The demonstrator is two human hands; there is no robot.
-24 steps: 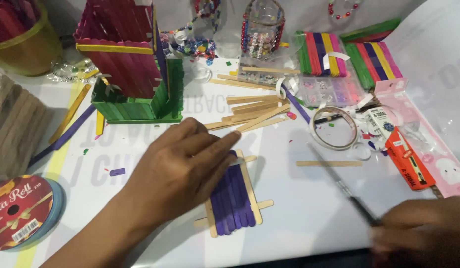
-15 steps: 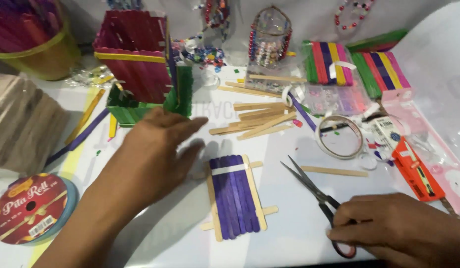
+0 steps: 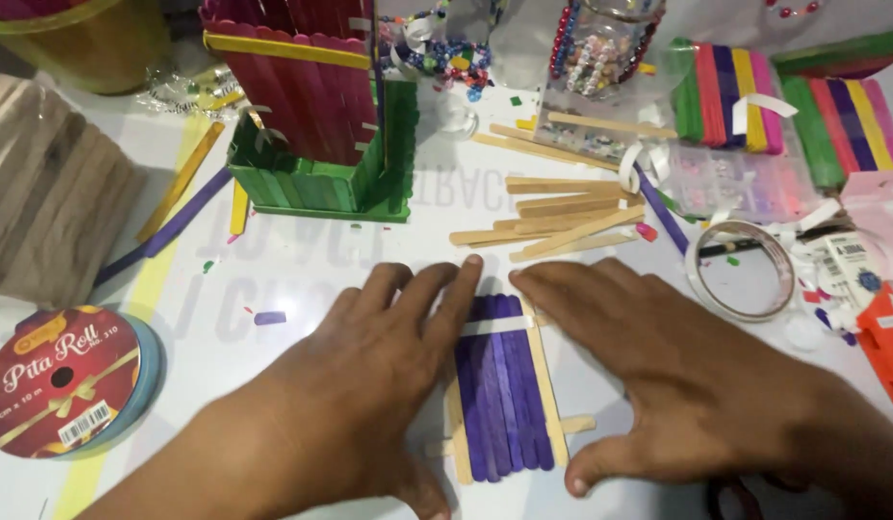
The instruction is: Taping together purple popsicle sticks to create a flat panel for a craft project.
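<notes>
A small panel of purple craft sticks (image 3: 504,395), edged and backed with plain wooden sticks, lies flat on the white table. My left hand (image 3: 369,385) rests palm down on its left edge, fingers spread and fingertips over the top of the panel. My right hand (image 3: 677,376) lies flat beside its right edge, index finger touching the upper right corner, thumb near the lower crossbar. Neither hand holds anything. Beyond the panel lies a loose pile of plain wooden sticks (image 3: 552,217).
A red and green stick house (image 3: 321,116) stands at the back left. Bundles of coloured sticks (image 3: 783,96), a bead jar (image 3: 600,48) and a tape ring (image 3: 740,270) sit back right. A red ribbon roll (image 3: 61,380) lies at the left, near a stack of plain sticks (image 3: 51,207).
My right hand has let go of the scissors and moved left onto the panel's right side. My left hand slid back down against the panel's left edge.
</notes>
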